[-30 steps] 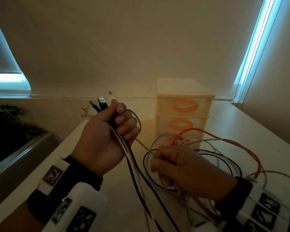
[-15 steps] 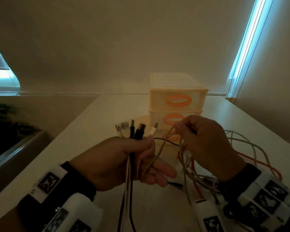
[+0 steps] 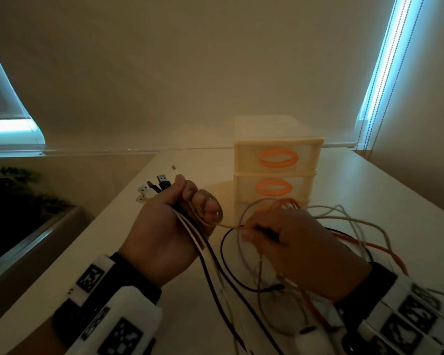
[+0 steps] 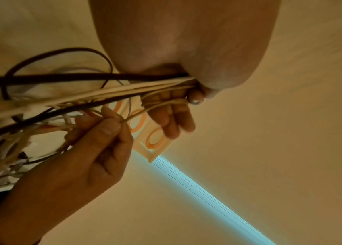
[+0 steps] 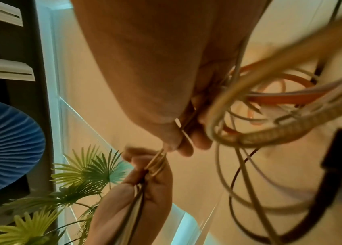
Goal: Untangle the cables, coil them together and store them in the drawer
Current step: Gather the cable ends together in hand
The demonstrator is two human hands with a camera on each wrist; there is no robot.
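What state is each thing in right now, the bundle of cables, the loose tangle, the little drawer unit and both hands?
Bundle of black and white cables: gripped in left hand, plugs sticking out above the fist.
Thin beige cable: looped around the left fingers, pinched by right hand.
Orange, grey and black cable tangle: loose, uncoiled.
Cream plastic drawer unit with orange handles: visible drawers closed.

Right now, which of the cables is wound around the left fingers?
The thin beige cable: it loops around the left hand's fingers, with the right hand pinching it. The black and white ones just run through the fist.

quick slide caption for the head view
Left hand grips bundled cables while right hand pinches a strand before the drawers.
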